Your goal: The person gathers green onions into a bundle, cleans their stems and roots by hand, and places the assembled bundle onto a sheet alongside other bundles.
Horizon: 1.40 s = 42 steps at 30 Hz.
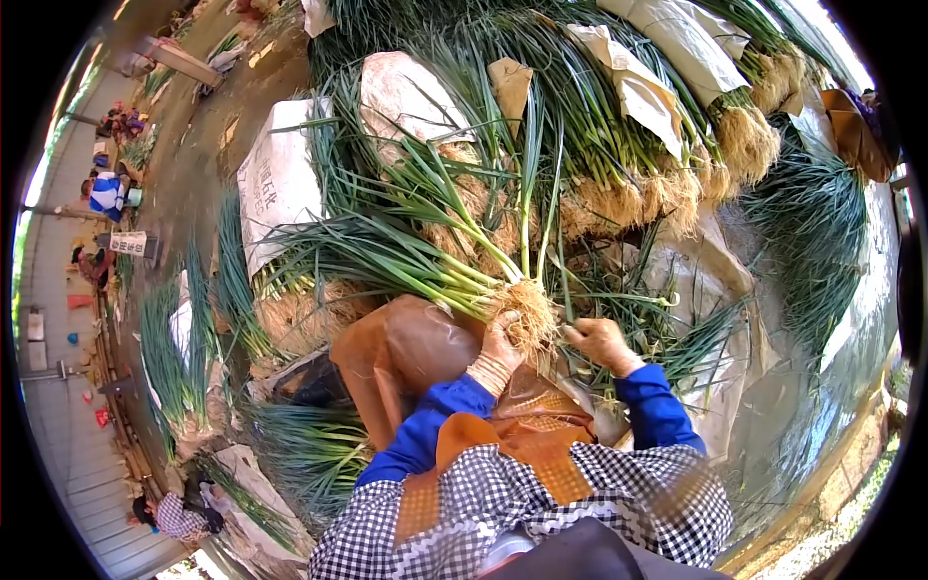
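Observation:
A bunch of green onions point(464, 280) lies over my knee, its pale roots point(525, 314) toward me and its long leaves fanning up and to the left. My left hand point(498, 350) is wrapped round the root end of this bunch. Just right of the roots is my right hand point(599, 342), its fingers curled together near a thin green leaf; what they pinch, if anything, is too small to make out. Loose leaves point(638, 300) lie beyond my right hand.
Root-ended bundles point(609, 198) are piled ahead, partly under white sacks point(280, 184). More onions lie at the right point(812, 232), at the left point(179, 358) and beside my left knee point(314, 445). Several people sit far left, one in blue and white point(106, 193).

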Each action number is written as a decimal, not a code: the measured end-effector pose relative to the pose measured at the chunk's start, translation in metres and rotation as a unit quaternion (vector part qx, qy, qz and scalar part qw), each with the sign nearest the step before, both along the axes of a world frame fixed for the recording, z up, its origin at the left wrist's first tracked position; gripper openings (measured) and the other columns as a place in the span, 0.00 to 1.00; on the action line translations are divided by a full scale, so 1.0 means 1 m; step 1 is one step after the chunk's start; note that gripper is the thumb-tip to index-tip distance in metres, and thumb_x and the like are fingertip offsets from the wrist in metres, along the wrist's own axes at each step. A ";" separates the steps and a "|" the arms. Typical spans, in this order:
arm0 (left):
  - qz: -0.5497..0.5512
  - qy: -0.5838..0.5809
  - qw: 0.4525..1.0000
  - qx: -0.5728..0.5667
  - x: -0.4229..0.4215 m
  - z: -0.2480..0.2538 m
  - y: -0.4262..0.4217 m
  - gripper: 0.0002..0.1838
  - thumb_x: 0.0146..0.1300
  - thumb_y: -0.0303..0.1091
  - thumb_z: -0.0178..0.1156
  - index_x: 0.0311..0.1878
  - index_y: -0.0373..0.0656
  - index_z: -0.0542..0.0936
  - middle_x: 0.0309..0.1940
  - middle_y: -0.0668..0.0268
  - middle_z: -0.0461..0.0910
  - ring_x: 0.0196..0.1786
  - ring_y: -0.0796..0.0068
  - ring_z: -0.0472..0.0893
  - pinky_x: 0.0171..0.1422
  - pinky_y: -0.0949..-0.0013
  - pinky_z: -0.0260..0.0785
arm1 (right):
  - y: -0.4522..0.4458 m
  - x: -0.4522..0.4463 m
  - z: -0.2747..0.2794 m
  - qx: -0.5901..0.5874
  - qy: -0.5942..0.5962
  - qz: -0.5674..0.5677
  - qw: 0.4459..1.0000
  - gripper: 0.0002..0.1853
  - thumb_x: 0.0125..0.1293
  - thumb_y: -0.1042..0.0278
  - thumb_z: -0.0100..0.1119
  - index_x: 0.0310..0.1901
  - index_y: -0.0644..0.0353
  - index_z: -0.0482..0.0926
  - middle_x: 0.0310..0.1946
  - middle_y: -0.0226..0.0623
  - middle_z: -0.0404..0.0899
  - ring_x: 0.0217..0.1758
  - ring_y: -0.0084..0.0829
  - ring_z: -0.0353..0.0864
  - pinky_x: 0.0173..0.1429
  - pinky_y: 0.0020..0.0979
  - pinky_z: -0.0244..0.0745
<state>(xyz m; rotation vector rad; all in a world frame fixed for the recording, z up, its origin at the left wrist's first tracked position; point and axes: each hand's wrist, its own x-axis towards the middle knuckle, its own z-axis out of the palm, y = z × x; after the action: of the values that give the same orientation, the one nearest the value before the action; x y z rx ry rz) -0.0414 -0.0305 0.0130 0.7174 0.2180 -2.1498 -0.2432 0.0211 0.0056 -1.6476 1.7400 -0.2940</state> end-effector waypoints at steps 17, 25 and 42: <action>0.014 -0.079 0.997 0.002 0.000 0.010 0.007 0.20 0.52 0.24 0.54 0.51 0.38 0.73 0.43 0.58 0.78 0.45 0.58 0.78 0.52 0.54 0.73 | -0.136 0.087 -0.073 0.053 -0.547 -0.378 0.745 0.22 0.66 0.46 0.46 0.24 0.56 0.75 0.14 0.29 0.71 0.17 0.24 0.70 0.22 0.27 0.65; -0.044 -0.061 0.997 0.020 0.003 -0.010 0.009 0.22 0.53 0.25 0.53 0.54 0.37 0.71 0.46 0.56 0.76 0.48 0.59 0.77 0.55 0.56 0.71 | -0.108 0.064 -0.033 -0.105 -0.396 -0.152 0.899 0.17 0.60 0.54 0.59 0.38 0.63 0.81 0.26 0.37 0.80 0.26 0.27 0.77 0.34 0.28 0.70; -0.021 -0.016 0.998 -0.054 0.005 -0.005 0.008 0.25 0.51 0.23 0.51 0.57 0.37 0.68 0.48 0.55 0.75 0.50 0.58 0.76 0.57 0.56 0.70 | -0.111 0.052 -0.033 0.042 -0.481 -0.110 0.869 0.19 0.64 0.59 0.53 0.50 0.64 0.73 0.38 0.33 0.75 0.37 0.21 0.73 0.44 0.21 0.68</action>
<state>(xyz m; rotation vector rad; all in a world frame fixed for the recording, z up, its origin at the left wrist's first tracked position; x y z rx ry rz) -0.0363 -0.0226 0.0077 0.6982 0.0694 -2.1702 -0.1908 -0.0902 -0.0273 -0.9335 1.1120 -0.9477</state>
